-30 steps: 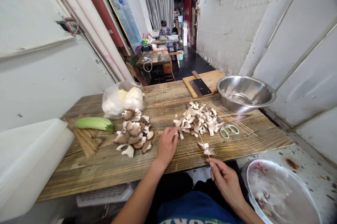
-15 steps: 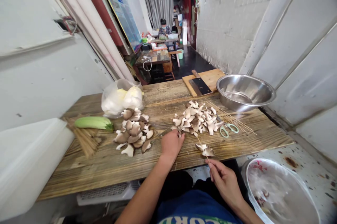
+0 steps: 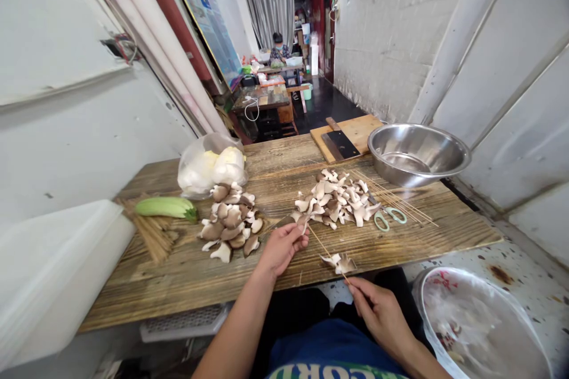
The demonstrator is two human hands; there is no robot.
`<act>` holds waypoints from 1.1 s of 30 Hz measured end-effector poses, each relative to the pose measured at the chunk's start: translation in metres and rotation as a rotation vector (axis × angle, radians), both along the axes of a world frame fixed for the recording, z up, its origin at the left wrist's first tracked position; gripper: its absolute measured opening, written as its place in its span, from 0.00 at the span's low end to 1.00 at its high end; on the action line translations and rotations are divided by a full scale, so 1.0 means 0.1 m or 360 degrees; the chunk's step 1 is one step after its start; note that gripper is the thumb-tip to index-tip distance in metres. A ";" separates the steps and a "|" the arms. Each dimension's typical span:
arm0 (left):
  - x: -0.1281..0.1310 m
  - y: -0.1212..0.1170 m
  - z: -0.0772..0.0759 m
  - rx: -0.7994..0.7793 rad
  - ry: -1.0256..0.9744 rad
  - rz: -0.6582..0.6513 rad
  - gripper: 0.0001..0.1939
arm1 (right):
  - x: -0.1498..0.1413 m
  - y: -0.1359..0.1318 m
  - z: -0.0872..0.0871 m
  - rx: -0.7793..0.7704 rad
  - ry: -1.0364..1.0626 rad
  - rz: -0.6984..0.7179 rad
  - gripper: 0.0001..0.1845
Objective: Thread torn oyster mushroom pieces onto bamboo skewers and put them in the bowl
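My right hand (image 3: 379, 306) pinches the lower end of a thin wooden skewer (image 3: 320, 242), which slants up to the left. Pieces of oyster mushroom (image 3: 338, 263) are threaded on it just above my fingers. My left hand (image 3: 284, 248) is closed on another oyster mushroom piece (image 3: 306, 220), near the skewer's upper tip. Beyond it spreads a heap of torn oyster mushrooms (image 3: 340, 198); a second pile of darker-capped ones (image 3: 231, 222) lies to the left. Green-handled scissors (image 3: 390, 217) rest beside the right heap, partly under it.
Loose skewers (image 3: 400, 201) lie near a steel basin (image 3: 418, 153). Behind are a cutting board (image 3: 362, 133) and cleaver (image 3: 340, 145). Left are a bagged vegetable (image 3: 212, 168), a green gourd (image 3: 164, 207) and bundled skewers (image 3: 153, 236). A lined bin (image 3: 482, 319) stands right. Someone sits far back.
My left hand has come up from the edge of the right heap with a mushroom piece, turning toward the skewer tip. My right hand and skewer have shifted slightly left and down.
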State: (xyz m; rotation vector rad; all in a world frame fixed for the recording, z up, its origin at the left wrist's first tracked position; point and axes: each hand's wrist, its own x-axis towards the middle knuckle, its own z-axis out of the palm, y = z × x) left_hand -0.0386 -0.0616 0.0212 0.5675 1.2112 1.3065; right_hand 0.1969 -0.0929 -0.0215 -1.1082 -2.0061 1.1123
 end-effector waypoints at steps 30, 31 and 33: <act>-0.04 0.08 -0.06 0.0000 -0.0290 0.0239 0.08 | 0.03 0.01 0.01 0.0087 -0.0060 0.0049 0.20; -0.04 0.08 -0.06 0.0001 -0.0288 0.0235 0.08 | 0.03 0.01 0.01 0.0087 -0.0063 0.0047 0.19; -0.05 0.07 -0.06 0.0004 -0.0289 0.0228 0.09 | 0.03 0.00 0.00 0.0089 -0.0061 0.0039 0.19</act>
